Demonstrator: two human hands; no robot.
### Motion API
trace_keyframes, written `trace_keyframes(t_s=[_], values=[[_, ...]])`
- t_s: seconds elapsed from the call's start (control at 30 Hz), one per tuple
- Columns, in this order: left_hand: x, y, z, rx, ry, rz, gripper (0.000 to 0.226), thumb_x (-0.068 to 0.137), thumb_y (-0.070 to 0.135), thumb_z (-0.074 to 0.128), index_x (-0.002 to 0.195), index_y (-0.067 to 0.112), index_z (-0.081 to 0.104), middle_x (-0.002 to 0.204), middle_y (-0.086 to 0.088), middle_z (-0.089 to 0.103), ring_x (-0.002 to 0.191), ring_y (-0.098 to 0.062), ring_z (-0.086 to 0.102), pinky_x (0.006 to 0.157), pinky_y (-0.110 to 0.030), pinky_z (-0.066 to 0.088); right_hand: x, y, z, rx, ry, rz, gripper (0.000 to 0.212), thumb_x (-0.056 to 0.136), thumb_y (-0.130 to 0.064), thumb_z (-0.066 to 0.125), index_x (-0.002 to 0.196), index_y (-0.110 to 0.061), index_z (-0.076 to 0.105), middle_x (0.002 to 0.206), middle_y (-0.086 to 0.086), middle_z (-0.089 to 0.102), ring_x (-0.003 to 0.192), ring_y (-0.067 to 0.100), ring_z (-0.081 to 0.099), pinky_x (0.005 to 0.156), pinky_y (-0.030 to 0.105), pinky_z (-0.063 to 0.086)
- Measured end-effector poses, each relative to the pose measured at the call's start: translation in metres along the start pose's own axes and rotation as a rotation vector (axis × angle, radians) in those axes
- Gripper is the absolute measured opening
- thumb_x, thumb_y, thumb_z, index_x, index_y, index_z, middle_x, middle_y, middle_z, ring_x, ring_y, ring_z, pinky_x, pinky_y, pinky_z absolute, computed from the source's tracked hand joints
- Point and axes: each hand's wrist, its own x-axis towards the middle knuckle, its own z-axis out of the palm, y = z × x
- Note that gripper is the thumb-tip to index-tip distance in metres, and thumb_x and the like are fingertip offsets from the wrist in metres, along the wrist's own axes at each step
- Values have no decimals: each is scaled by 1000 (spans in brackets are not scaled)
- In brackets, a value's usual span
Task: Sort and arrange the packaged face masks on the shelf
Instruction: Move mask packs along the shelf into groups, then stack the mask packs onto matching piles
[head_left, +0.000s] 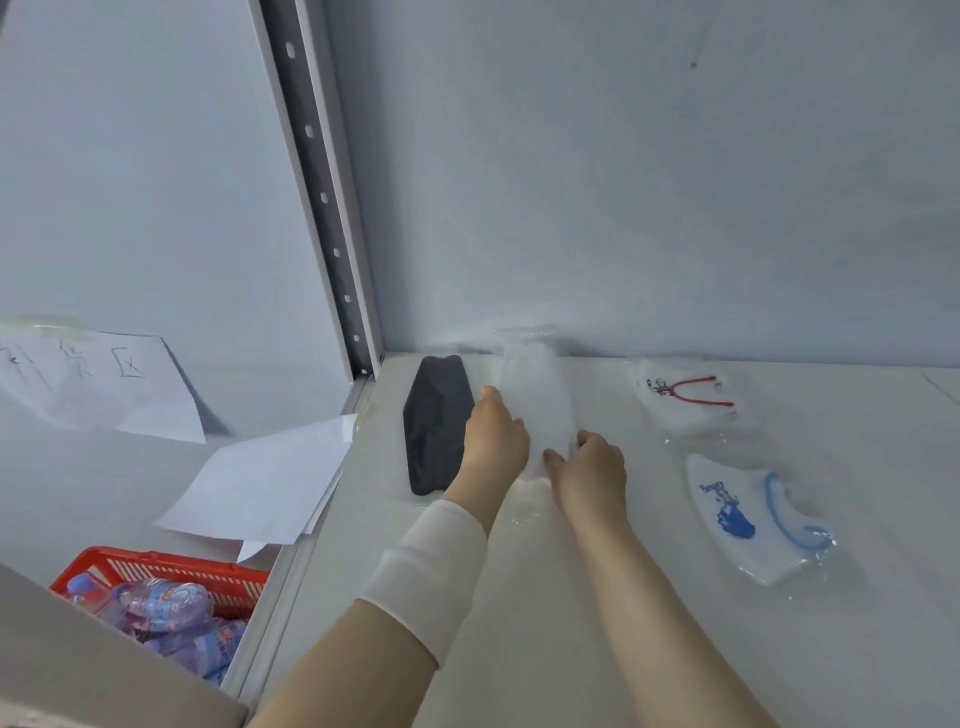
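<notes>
Black pk (434, 426) x1, white pks (685, 400) (748, 525) x3; L hand (493, 441), R hand (592, 467) fingers gripping plain one (537, 405).

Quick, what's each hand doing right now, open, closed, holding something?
Left hand: grips the left edge of the white packaged mask.
Right hand: pinches the near end of the same mask.

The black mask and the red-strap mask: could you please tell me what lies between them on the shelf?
Head view: a white mask lies between them, with the left hand and right hand on it.
</notes>
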Motion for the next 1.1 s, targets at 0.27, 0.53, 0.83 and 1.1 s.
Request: trace_keyframes(t_s=[0.27,0.53,0.83,1.1], values=[[-7,0,-3,79,2,73,39,98,7,41,137,4,33,139,-12,40,120,-28,46,88,-29,38,-4,0,7,-136,40,-50,48,93,-32,52,129,-1,43,130,19,46,124,31,35,98,29,24],[-27,20,-5,408,193,459,47,101,15,36,147,17,28,158,1,16,146,-17,14,115,-32,15,-31,28,-47,-228,243,-384,53,93,-33,51,140,-11,38,143,8,35,134,24,24,110,34,25],[-100,143,139,468,0,838,50,101,23,36,148,24,22,159,5,5,147,-12,1,115,-28,-1,-31,191,-237,-583,578,-290,43,71,-14,78,110,-2,65,117,19,62,117,43,53,91,55,44],[-199,246,320,543,-283,930,54,101,33,34,150,22,16,160,2,6,147,-14,1,117,-31,-1,-67,350,-384,-550,606,-98,37,80,-23,70,114,-9,64,123,14,61,125,37,48,100,50,37]])
